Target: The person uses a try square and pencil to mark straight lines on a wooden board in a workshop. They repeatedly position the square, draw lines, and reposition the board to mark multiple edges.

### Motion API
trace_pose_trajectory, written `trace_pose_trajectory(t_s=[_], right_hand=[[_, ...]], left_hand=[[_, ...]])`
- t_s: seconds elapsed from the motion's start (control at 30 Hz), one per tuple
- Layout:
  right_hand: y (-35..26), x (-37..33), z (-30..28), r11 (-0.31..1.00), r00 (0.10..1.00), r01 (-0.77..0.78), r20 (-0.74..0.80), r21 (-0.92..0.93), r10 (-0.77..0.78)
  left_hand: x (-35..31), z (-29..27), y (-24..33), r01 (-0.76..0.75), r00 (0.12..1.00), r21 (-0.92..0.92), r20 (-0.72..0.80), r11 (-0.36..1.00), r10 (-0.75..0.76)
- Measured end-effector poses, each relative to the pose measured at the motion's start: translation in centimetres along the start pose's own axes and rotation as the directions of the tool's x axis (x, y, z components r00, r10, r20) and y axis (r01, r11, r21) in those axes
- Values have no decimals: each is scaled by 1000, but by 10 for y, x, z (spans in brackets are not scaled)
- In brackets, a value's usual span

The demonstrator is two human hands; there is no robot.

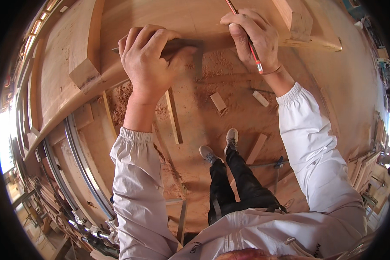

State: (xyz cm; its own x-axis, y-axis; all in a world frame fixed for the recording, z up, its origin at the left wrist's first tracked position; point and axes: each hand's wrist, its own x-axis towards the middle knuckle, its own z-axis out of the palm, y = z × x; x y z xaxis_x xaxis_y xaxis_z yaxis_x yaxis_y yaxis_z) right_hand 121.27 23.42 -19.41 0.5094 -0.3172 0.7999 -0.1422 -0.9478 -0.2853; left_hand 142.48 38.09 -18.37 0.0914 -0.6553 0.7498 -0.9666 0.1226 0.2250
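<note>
My left hand (147, 60) is closed around a dark, flat metal square (190, 43), pressed at the near edge of a wide wooden panel (195, 19). One part of the square seems to hang down past that edge, slightly blurred. In my right hand (258, 39) is a red and black pencil (254, 55), its eraser end toward me and its other end pointing away over the panel. That hand rests at the panel's edge, right of the square.
Thick wooden beams stand on the panel at left (84, 52) and right (294, 21). Below, sawdust, a small wood block (218, 101) and a long strip (174, 117) lie on the floor near my shoes. Metal bar clamps (84, 160) are at left.
</note>
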Motion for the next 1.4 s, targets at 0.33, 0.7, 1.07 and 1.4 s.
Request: trace_pose_trajectory(t_s=[0.33,0.7,1.07,1.4], right_hand=[[5,-1,2,998,998,54,-30,-23,-54],[11,-3,4,995,996,85,-35,-44,-86],[6,2,3,992,988,127,-93,-4,-127],[6,-2,3,996,997,69,-15,-59,-70]], left_hand=[[-2,2,-2,-18,1000,-1,-6,1000,18],[-3,-5,-9,-23,1000,11,12,1000,23],[-7,-1,-12,-47,997,23,-54,999,49],[-13,5,-4,26,992,78,-122,997,-16]])
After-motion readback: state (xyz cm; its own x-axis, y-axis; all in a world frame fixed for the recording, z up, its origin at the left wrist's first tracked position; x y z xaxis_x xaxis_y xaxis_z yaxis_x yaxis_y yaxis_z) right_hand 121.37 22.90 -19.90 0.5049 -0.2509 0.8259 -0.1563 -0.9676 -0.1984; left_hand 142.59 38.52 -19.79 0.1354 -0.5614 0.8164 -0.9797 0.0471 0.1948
